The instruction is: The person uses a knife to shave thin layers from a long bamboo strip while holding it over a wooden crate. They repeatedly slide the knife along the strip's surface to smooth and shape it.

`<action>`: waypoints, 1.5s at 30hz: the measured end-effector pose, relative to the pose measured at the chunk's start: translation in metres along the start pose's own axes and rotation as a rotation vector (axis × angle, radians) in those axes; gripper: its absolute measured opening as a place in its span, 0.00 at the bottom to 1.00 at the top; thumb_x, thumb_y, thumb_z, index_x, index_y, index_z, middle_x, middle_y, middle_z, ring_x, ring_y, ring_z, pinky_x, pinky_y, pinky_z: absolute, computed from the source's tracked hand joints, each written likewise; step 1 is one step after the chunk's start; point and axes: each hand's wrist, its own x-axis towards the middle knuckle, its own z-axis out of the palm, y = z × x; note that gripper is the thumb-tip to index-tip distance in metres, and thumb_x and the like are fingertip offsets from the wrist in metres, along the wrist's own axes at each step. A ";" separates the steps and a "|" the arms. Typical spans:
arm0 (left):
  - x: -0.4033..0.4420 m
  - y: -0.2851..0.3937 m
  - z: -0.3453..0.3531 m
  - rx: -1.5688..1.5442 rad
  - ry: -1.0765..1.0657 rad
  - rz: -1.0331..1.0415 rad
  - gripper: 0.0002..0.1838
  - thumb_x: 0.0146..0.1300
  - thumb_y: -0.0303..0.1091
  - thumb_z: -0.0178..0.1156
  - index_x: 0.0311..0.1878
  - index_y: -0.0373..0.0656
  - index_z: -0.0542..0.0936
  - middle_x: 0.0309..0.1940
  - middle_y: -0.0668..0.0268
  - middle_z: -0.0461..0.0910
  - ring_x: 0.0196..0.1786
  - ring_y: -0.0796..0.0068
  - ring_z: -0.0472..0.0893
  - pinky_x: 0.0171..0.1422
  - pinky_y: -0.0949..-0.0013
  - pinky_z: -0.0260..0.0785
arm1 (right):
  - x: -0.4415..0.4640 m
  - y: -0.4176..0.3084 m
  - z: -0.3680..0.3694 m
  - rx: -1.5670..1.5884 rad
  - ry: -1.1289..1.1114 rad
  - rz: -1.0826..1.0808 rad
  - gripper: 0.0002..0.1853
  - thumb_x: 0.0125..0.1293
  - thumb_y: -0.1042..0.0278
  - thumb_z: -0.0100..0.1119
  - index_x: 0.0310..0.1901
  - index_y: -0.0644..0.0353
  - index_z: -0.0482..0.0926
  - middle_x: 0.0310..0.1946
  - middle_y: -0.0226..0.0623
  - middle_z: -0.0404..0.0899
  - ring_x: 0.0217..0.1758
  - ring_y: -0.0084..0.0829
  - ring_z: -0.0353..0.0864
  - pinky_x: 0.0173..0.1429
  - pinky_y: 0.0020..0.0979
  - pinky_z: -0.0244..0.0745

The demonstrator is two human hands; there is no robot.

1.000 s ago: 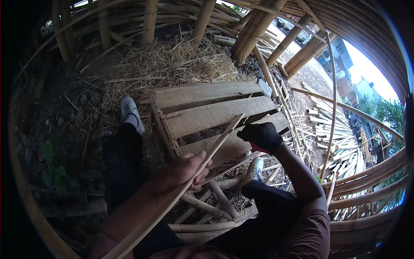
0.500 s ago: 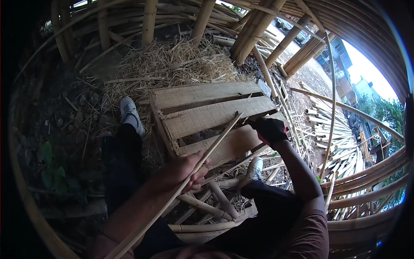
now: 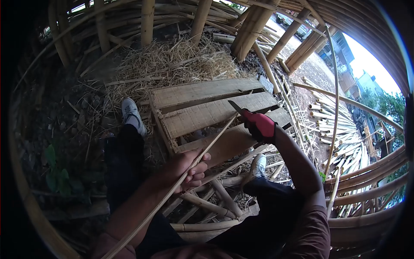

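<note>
My bare left hand is closed around a long thin bamboo strip. The strip slants up from the lower left, and its far tip lies over the wooden crate. My right hand, in a red and black glove, is closed on a knife. Its dark blade points up and to the left, close to the strip's tip; I cannot tell whether they touch. The crate has slatted boards with gaps and stands between my feet.
Straw-like shavings cover the ground behind the crate. Upright bamboo posts stand at the back. Cut bamboo poles lie in a pile to the right. Crossed bamboo pieces lie below the crate, near my right shoe.
My right hand has turned and moved slightly left, so the glove's red back and the knife blade now show. The left hand and bamboo strip have barely moved.
</note>
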 end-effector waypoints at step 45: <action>-0.010 0.001 0.005 -0.044 0.025 0.007 0.12 0.79 0.42 0.35 0.40 0.48 0.64 0.10 0.80 0.58 0.08 0.91 0.55 0.11 0.84 0.44 | -0.009 -0.024 0.035 -0.119 -0.118 0.100 0.30 0.65 0.28 0.48 0.24 0.50 0.71 0.11 0.19 0.57 0.10 0.18 0.55 0.14 0.26 0.49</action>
